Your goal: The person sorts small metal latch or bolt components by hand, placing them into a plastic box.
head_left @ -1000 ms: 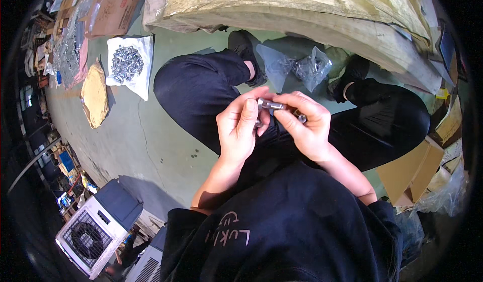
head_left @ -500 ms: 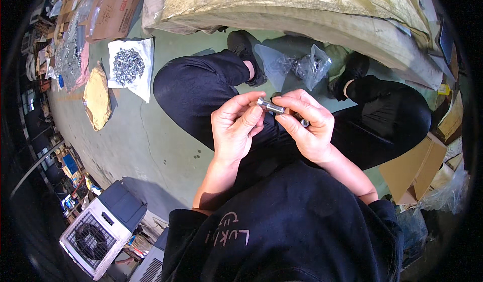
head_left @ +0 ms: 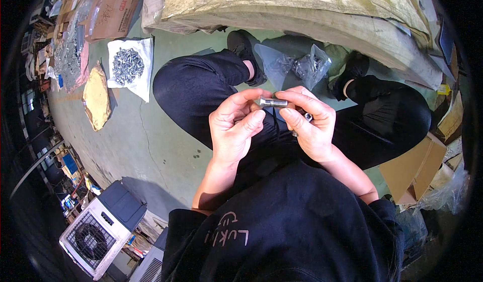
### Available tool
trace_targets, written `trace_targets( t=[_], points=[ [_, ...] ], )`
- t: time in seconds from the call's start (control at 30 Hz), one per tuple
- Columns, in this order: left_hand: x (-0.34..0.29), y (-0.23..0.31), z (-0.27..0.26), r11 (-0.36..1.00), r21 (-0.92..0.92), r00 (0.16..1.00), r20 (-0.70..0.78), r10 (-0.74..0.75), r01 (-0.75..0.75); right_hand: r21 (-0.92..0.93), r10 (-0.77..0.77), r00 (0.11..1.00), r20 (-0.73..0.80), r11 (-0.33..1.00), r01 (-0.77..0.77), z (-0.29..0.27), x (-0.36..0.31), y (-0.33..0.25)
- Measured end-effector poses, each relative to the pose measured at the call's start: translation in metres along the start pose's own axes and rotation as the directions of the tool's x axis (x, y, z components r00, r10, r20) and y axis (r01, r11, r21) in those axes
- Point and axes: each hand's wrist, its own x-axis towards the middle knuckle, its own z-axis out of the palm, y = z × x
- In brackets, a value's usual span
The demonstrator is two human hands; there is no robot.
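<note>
A silver bolt (head_left: 274, 102) lies nearly level between my two hands, above my lap. My left hand (head_left: 232, 126) is closed at its left end, with index finger and thumb by the head. At the threaded right end, my right hand (head_left: 316, 126) pinches with thumb and index finger. Tucked among the right hand's curled fingers is a second bolt (head_left: 308, 117), showing only its end. A small metal piece also peeks out below that thumb, too hidden to name fully.
On the floor at left, a white sheet (head_left: 146, 83) bears many bolts, beside a yellowish stone-like lump (head_left: 96, 99). Clear plastic bags (head_left: 314, 65) with metal parts lie between my feet. A cloth-covered surface (head_left: 302, 12) stands ahead. Cardboard (head_left: 415, 168) is at right, an air cooler (head_left: 95, 231) lower left.
The bolt between my hands has turned from slanting down rightward to nearly level. My right fingers have shifted slightly, and the second bolt has moved up a little in them.
</note>
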Motion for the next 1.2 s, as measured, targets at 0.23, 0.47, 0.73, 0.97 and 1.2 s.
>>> trace_targets(
  t=[0.23,0.47,0.73,0.97,1.2],
  points=[
    [-0.001,-0.003,-0.007,0.999,0.052,1.000,-0.002,0.002,-0.002,-0.068,-0.031,0.999,0.030,0.997,0.033,-0.002,0.000,0.000],
    [-0.001,0.001,-0.002,0.995,0.098,1.000,-0.009,0.027,-0.026,0.000,0.004,1.000,0.004,1.000,-0.004,-0.001,0.000,0.002],
    [0.000,0.003,0.002,0.990,0.130,0.997,-0.041,0.063,-0.057,0.138,0.075,0.997,0.003,0.988,-0.075,0.001,-0.001,0.005],
    [-0.002,-0.001,-0.005,0.987,0.147,0.998,-0.021,0.060,-0.057,0.169,0.106,0.994,-0.002,0.980,-0.104,0.001,-0.002,0.005],
    [-0.003,-0.001,-0.006,0.995,0.094,0.999,-0.016,0.036,-0.034,0.157,0.108,0.994,0.002,0.982,-0.107,0.002,-0.002,0.006]
  ],
)
